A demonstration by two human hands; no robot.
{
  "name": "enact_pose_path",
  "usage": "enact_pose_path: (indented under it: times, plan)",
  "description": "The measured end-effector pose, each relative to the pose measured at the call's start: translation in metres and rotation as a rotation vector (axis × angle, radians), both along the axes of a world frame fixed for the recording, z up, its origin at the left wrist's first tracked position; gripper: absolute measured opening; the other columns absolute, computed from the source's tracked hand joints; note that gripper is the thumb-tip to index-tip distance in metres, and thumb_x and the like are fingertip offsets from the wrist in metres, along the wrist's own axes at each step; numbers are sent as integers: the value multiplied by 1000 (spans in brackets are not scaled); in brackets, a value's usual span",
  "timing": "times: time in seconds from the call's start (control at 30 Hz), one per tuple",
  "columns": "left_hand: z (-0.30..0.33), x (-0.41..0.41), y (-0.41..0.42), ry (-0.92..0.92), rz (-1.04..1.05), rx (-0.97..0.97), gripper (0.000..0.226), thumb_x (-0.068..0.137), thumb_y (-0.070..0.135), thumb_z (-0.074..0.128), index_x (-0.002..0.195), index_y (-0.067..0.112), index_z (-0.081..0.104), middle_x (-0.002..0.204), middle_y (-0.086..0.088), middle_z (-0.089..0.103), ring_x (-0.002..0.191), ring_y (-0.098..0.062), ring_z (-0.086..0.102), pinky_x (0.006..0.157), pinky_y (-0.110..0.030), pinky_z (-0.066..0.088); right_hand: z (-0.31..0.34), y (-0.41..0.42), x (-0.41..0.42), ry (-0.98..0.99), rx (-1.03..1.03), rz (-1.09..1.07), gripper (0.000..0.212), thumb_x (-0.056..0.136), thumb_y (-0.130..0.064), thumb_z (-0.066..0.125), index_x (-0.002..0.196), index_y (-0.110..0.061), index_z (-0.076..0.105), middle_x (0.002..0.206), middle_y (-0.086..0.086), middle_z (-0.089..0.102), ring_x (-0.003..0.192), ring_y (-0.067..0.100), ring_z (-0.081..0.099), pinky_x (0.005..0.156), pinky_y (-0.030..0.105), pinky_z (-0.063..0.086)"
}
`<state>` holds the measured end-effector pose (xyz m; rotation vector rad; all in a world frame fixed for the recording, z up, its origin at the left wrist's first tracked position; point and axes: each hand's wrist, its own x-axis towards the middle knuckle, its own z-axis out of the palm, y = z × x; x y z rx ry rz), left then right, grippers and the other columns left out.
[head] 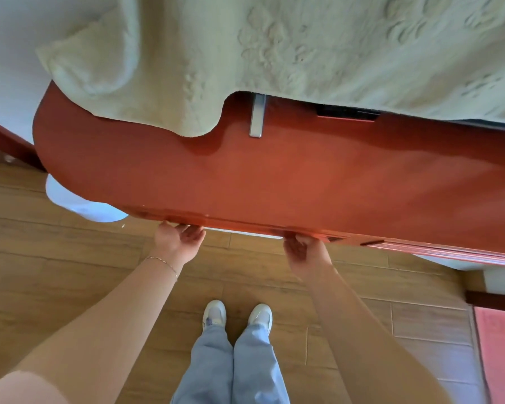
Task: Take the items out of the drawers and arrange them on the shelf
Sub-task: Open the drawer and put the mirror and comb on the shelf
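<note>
Red-brown wood fills the middle of your view: one drawer front (274, 182), a long panel whose long axis runs from your left to your right, its face turned toward you and its lower edge just above your two hands. Your left hand (178, 239) is palm up with the fingers hooked under that lower edge near its left end. Your right hand (303, 250) does the same further along; its fingertips are hidden beneath the wood, so both hands hold the panel from below. One thin bracelet (164, 262) circles your left wrist. Above the hands, one silver metal handle (257, 115) stands upright on the wood, and one pale green embossed bedspread (303, 53) hangs over the top. Below the hands lie the wooden floor (70, 258) and your two white shoes (236, 314). Right of your right arm is one pink mat (499, 345).
</note>
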<state>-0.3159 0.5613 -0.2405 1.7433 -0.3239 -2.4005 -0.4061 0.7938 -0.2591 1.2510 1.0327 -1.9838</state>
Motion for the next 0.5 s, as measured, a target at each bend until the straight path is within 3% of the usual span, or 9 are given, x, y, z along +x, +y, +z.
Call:
enact_pose_path:
  times: [0.23, 0.3, 0.37, 0.43, 0.5]
  plan:
    - [8, 38, 17, -59, 31, 33, 49, 100, 35, 19, 119, -1, 46, 132, -16, 50, 123, -28, 48, 108, -38, 35, 7, 18, 35, -12, 10, 24, 25, 87, 10, 35, 78, -2, 55, 63, 11, 66, 77, 21, 57, 94, 31, 42]
    - [11, 53, 22, -96, 30, 40, 47, 100, 33, 21, 117, -1, 48, 133, -15, 50, 121, -28, 49, 106, -38, 37, 8, 26, 52, -39, 19, 45, 26, 86, 12, 34, 81, -2, 55, 77, 12, 61, 78, 21, 57, 85, 30, 48]
    - [13, 68, 27, -119, 42, 45, 45, 100, 30, 21, 112, -1, 50, 137, -15, 47, 123, -27, 47, 107, -38, 35, 9, 31, 67, -71, 33, 60, 30, 84, 14, 31, 81, -3, 56, 75, 11, 60, 75, 21, 57, 70, 26, 52]
    - [14, 83, 33, -128, 58, 51, 47, 100, 29, 19, 126, -2, 43, 142, -17, 41, 128, -29, 42, 109, -39, 33, 10, 36, 80, -99, 70, 86, 31, 83, 16, 30, 78, -2, 54, 72, 11, 57, 71, 21, 54, 61, 24, 54]
    - [16, 96, 40, -151, 69, 51, 50, 101, 29, 18, 140, -1, 29, 147, -17, 34, 134, -30, 35, 111, -40, 30, 9, 42, 93, -109, 100, 105, 29, 84, 17, 31, 76, -2, 52, 75, 13, 54, 71, 21, 53, 68, 26, 55]
